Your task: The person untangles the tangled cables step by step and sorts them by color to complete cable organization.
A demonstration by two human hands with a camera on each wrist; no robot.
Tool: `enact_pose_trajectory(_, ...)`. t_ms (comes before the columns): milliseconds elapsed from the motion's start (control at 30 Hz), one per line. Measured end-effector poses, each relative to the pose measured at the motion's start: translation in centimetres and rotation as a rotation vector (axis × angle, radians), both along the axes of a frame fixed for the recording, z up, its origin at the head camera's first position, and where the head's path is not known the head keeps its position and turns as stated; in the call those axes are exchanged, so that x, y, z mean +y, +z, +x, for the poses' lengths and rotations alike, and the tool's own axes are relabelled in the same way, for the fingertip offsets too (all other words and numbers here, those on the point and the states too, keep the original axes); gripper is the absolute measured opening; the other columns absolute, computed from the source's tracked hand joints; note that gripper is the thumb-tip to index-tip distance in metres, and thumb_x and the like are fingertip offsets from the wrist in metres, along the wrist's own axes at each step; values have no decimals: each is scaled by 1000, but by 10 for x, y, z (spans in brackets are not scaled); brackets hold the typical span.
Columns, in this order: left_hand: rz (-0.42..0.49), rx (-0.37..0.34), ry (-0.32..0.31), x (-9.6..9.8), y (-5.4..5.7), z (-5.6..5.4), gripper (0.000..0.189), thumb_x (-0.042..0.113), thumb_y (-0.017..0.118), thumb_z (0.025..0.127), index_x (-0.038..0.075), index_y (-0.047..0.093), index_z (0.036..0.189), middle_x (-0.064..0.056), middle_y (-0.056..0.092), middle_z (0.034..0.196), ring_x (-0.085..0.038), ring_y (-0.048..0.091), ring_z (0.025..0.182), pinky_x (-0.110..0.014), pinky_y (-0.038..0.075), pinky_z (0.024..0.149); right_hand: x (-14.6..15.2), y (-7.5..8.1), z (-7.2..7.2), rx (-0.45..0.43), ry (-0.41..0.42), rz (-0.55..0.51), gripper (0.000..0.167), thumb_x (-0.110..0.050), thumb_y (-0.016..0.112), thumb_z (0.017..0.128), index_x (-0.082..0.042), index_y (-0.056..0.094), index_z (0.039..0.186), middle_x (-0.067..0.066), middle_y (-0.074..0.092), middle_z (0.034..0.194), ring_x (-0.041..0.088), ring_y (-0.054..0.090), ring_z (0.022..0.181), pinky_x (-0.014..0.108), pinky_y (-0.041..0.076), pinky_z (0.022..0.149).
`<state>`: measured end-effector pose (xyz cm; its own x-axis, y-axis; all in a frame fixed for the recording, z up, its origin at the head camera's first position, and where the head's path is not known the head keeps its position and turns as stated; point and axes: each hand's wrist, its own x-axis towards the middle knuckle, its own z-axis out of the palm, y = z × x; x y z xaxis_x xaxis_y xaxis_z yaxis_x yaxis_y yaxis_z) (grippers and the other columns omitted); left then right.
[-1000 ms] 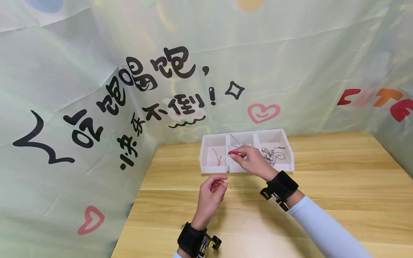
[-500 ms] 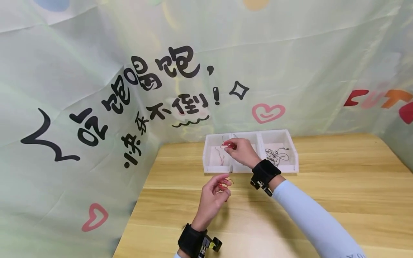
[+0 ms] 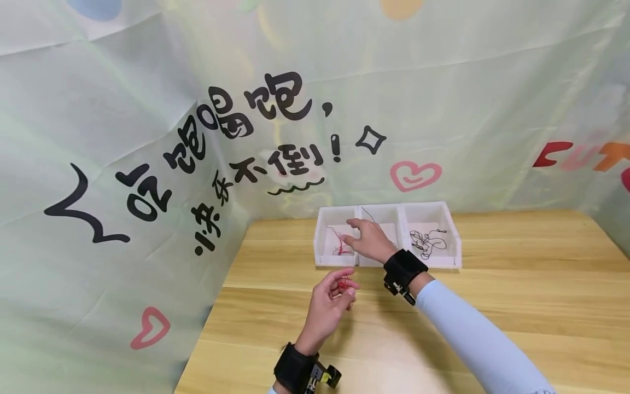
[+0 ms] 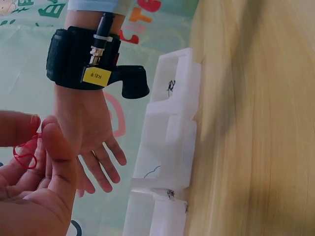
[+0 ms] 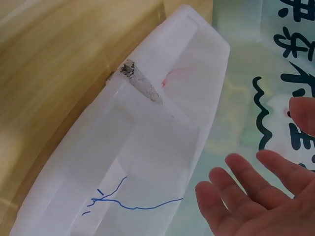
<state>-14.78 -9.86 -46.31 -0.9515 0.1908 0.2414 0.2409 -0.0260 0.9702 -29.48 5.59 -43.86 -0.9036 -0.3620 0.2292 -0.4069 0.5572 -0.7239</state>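
Observation:
My left hand (image 3: 328,309) is raised over the table in front of the box, pinching a looped thin red wire (image 4: 24,156) between thumb and index finger. The right hand (image 3: 372,239) hovers above the divider between the left and middle compartments, fingers spread and holding nothing. Below its fingertips, thin red wires (image 3: 341,250) lie in the left compartment of a white three-part box (image 3: 334,261). A thin blue wire (image 5: 140,208) shows in the middle compartment, partly hidden by the right hand in the head view. Tangled black wires (image 3: 427,242) fill part of the right compartment.
The box stands at the back of the wooden table (image 3: 521,295), close to a printed fabric backdrop (image 3: 492,120). More fabric (image 3: 113,273) hangs along the table's left side. Each wrist wears a black strap with a small camera.
My right hand moved left carrying red wire, then let it go; more red wire now lies in the left compartment. The left hand keeps its wire nearly in place. The view has shifted slightly.

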Motion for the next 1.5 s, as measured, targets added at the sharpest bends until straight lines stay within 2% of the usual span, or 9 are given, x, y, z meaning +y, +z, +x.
enact_pose_trajectory(200,3,-34,-7,1,2,0,33,4,63,100,4,60,133,-23,69,105,-16,64,80,-26,55,65,5,4,7,-19,35,-30,49,-28,65,100,3,57,138,23,63,130,39,59,120,52,51,96)
enact_pose_trajectory(433,-5,-16,-8,2,1,-2,38,14,58,104,8,55,142,-17,72,94,-14,64,70,-24,54,63,8,11,20,-24,100,-58,46,-31,61,103,3,60,135,16,70,117,31,65,111,49,52,94)
enact_pose_trajectory(567,-27,12,37,1,-1,-4,44,17,52,107,5,46,149,-17,72,92,-17,64,66,-28,56,61,6,13,34,-23,162,-79,46,-34,56,105,1,61,135,13,72,113,27,68,106,47,53,91)
enact_pose_trajectory(700,-11,41,122,-1,-3,-7,46,14,48,108,3,42,152,-19,72,88,-16,61,60,-26,54,55,0,15,52,-74,262,-85,53,-41,50,107,0,59,137,11,72,113,20,69,98,41,56,85)
enact_pose_trajectory(867,26,62,199,-2,-1,-8,49,12,52,106,7,39,154,-18,68,83,-14,58,57,-24,50,51,-5,20,69,-76,398,-85,36,-36,53,106,-8,70,119,-3,68,81,11,60,66,28,49,60)
enact_pose_trajectory(967,29,50,205,-1,0,-9,55,7,54,105,14,35,157,-15,63,78,-15,57,56,-26,52,54,-7,21,75,-51,448,-89,23,-26,56,105,-13,75,101,-9,66,75,7,53,57,22,41,52)
enact_pose_trajectory(1233,21,26,163,0,2,-10,62,-8,54,98,14,39,154,-10,66,83,-16,58,57,-23,49,54,-7,23,80,46,438,-53,18,-12,61,97,-15,73,84,-13,60,68,2,43,49,20,34,47)
enact_pose_trajectory(1367,-12,14,160,1,3,-10,61,-7,56,97,16,43,152,-9,68,79,-19,59,56,-21,47,53,-3,26,83,80,412,-57,22,-8,62,96,-17,71,78,-13,57,65,1,40,48,20,32,47)
enact_pose_trajectory(1500,-48,-27,173,0,4,-11,58,4,62,98,18,43,151,-13,71,80,-30,62,57,-22,48,53,2,26,85,70,362,-79,23,-9,63,98,-18,71,78,-11,59,66,3,44,49,21,35,47)
